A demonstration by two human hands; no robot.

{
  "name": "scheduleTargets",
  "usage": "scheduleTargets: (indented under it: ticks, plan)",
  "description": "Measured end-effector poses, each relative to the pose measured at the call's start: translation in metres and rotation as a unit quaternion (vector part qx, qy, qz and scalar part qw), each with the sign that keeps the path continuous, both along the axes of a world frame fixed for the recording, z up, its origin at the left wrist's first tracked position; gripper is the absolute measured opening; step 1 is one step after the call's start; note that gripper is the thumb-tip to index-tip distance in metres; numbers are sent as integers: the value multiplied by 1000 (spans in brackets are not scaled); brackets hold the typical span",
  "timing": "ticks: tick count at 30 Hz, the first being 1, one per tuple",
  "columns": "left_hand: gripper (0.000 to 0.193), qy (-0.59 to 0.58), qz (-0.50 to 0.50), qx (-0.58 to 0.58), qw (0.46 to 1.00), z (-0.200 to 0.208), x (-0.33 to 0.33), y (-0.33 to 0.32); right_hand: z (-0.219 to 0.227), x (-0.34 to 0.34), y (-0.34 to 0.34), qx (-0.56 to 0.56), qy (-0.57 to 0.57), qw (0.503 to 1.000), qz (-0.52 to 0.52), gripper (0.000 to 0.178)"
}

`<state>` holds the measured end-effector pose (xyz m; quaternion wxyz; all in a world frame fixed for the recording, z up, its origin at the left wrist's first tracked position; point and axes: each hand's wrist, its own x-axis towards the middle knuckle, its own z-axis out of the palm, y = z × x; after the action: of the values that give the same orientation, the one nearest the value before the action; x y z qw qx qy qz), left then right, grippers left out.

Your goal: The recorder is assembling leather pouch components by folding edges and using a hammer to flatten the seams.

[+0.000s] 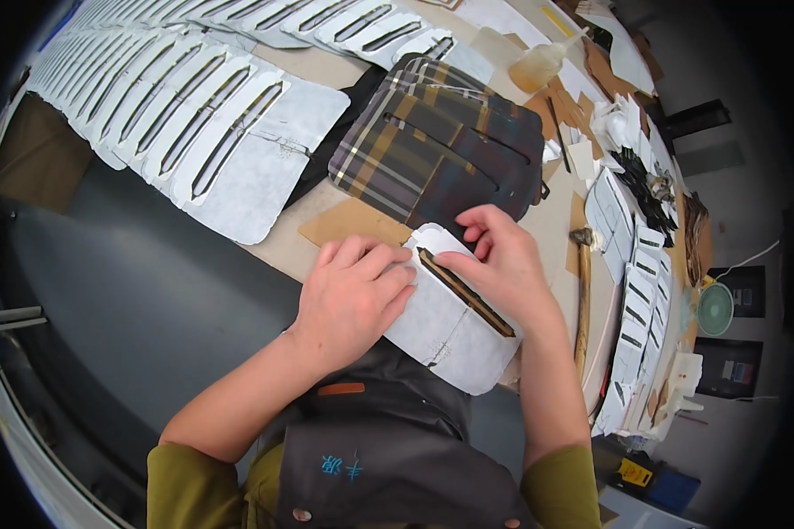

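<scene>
A white-backed fabric panel lies at the table's near edge, partly over my apron. Running along it is a slanted slit with a brown and black strip in it. My left hand is closed at the panel's left edge, its bent fingers pressed together; the fingertips are partly hidden. On the right, my right hand has its thumb on the panel beside the slit's upper end, with the other fingers bent and held apart from the thumb. Just beyond lies a stack of dark plaid fabric pieces.
Long overlapping rows of similar slit panels cover the table at left. A squeeze bottle of yellowish liquid stands at the back. At right are a wooden-handled brush or hammer and more slit panels. Brown card lies beneath.
</scene>
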<state>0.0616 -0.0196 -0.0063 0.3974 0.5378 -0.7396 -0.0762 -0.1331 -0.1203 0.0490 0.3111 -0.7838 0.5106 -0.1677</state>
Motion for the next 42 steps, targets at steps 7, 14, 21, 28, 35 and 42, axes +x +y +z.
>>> scheduleTargets:
  ticks: [7, 14, 21, 28, 35, 42]
  plan:
    - [24, 127, -13, -48, 991, 39, 8, 6, 14, -26, -8, 193, -333, 918, -91, 12]
    - [29, 61, -97, 31, 993, 36, -18, -1, -17, -85, 55, 139, -391, 883, -220, 33]
    - [37, 22, -85, 61, 994, 15, -5, -5, 3, -108, 84, -117, -31, 970, -213, 52]
    - [36, 0, -52, 117, 992, 22, 4, -1, 7, -34, 57, -108, 32, 989, 91, 28]
    - [36, 17, -51, 104, 993, 16, 10, -2, -1, -10, 47, 28, 3, 990, 135, 22]
    - [32, 27, -56, 100, 993, 15, 9, -4, -20, -3, 60, -77, -74, 988, 114, 20]
